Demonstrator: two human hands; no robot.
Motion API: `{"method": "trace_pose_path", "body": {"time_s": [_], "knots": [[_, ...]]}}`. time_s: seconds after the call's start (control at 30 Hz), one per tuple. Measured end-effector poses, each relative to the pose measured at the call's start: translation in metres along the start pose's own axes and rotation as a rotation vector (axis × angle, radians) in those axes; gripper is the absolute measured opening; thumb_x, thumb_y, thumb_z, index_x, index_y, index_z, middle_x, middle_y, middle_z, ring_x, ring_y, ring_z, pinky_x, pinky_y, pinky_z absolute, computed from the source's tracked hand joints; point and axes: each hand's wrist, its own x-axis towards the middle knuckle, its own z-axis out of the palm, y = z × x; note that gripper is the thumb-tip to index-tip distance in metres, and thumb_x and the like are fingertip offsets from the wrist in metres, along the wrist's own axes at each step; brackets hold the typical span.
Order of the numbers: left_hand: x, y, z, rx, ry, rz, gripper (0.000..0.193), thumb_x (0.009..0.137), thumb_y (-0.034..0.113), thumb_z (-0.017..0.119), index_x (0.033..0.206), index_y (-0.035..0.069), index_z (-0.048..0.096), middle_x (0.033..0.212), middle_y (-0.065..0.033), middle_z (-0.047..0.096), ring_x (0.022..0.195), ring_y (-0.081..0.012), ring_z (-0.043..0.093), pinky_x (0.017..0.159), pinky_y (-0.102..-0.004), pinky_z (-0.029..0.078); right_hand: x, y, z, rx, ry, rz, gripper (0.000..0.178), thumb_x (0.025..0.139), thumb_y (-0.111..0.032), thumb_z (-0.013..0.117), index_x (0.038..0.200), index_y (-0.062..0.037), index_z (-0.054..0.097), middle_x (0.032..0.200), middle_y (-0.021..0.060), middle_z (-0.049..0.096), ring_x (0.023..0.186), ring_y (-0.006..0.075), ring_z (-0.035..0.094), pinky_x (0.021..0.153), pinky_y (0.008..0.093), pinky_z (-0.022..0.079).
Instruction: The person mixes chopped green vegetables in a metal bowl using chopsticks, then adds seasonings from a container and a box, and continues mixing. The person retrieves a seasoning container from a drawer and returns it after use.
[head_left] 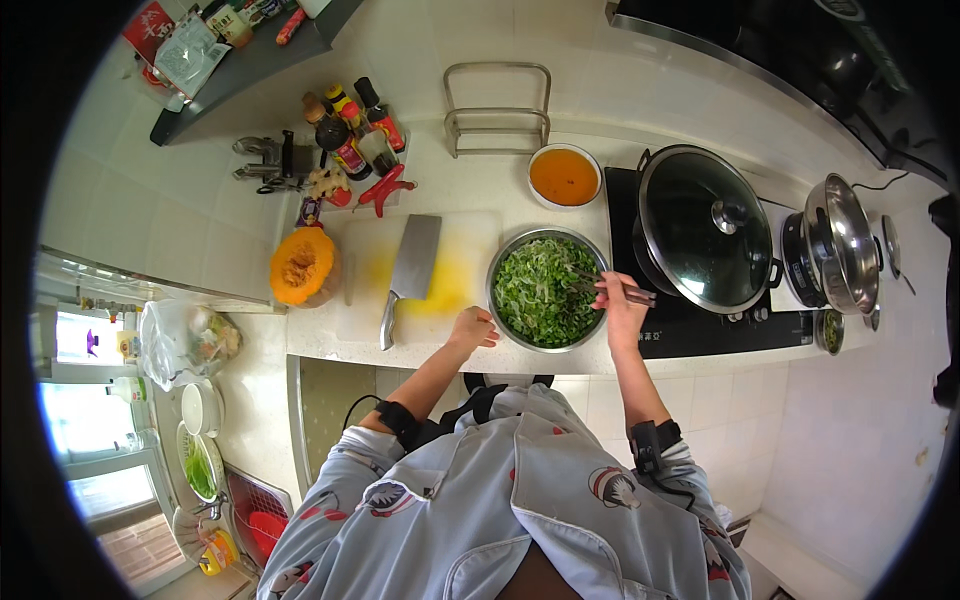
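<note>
A steel bowl (494, 312) full of chopped green vegetables (545, 292) with pale shreds stands at the counter's front edge. My right hand (622, 300) grips dark chopsticks (640, 294), whose tips reach into the greens from the bowl's right side. Just left of the bowl is my left hand (474, 329), with its fingers partly curled; whether it touches the rim I cannot make out. Further left, a cleaver (416, 262) lies on the yellow-stained white cutting board (470, 235).
A cut pumpkin (303, 268) sits left of the board. Behind are red chilies (383, 190), sauce bottles (345, 140) and a bowl of orange liquid (564, 177). A large lidded pot (705, 230) stands on the black cooktop (690, 335), with a steel pan (845, 245) beyond.
</note>
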Motion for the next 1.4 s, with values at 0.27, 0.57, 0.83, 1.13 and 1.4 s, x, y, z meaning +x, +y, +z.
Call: {"method": "trace_pose_path", "body": {"time_s": [0.27, 0.57, 0.83, 1.13, 1.4], "knots": [[-0.019, 0.041, -0.084, -0.034, 0.141, 0.246, 0.020, 0.083, 0.002, 0.056, 0.102, -0.004, 0.056, 0.087, -0.0127, 0.062, 0.071, -0.0203, 0.064, 0.058, -0.0336, 0.057, 0.005, -0.023, -0.013, -0.345, -0.062, 0.065, 0.016, 0.086, -0.014, 0.060, 0.082, 0.0002, 0.066, 0.068, 0.0038, 0.062, 0.050, 0.0076, 0.053, 0.048, 0.0225, 0.047], [-0.079, 0.160, -0.131, 0.081, 0.377, 0.775, 0.017, 0.083, 0.005, 0.059, 0.099, -0.001, 0.057, 0.073, -0.0049, 0.059, 0.062, -0.0112, 0.059, 0.055, -0.0259, 0.047, -0.004, -0.040, 0.004, -0.270, -0.123, 0.251, 0.013, 0.084, -0.009, 0.064, 0.081, 0.0035, 0.065, 0.063, 0.0036, 0.059, 0.047, 0.0072, 0.050, 0.043, 0.0223, 0.043], [-0.164, 0.318, -0.179, 0.157, 0.877, 1.289, 0.017, 0.081, 0.005, 0.063, 0.097, 0.000, 0.057, 0.071, -0.0010, 0.055, 0.061, -0.0076, 0.048, 0.058, -0.0229, 0.043, 0.012, -0.008, -0.062, -0.123, -0.059, 0.120, 0.015, 0.085, -0.012, 0.060, 0.077, 0.0004, 0.061, 0.062, 0.0062, 0.058, 0.045, 0.0103, 0.051, 0.040, 0.0244, 0.045], [-0.140, 0.443, -0.223, 0.412, 1.101, 1.079, 0.059, 0.066, 0.032, 0.078, 0.110, 0.001, 0.052, 0.101, -0.0112, 0.063, 0.096, -0.0259, 0.059, 0.081, -0.0387, 0.047, 0.007, 0.057, -0.083, 0.157, 0.165, 0.378, 0.016, 0.083, -0.019, 0.070, 0.087, -0.0093, 0.058, 0.064, -0.0038, 0.049, 0.051, 0.0063, 0.046, 0.038, 0.0222, 0.038], [-0.095, 0.502, -0.246, 0.560, 1.165, 0.721, 0.102, 0.056, 0.050, 0.083, 0.130, 0.000, 0.034, 0.127, -0.0200, 0.052, 0.121, -0.0353, 0.047, 0.101, -0.0527, 0.031, -0.014, 0.048, -0.102, 0.134, 0.154, 0.461, 0.021, 0.078, -0.016, 0.072, 0.072, -0.0140, 0.053, 0.052, -0.0054, 0.040, 0.041, 0.0080, 0.041, 0.034, 0.0231, 0.034]]}}
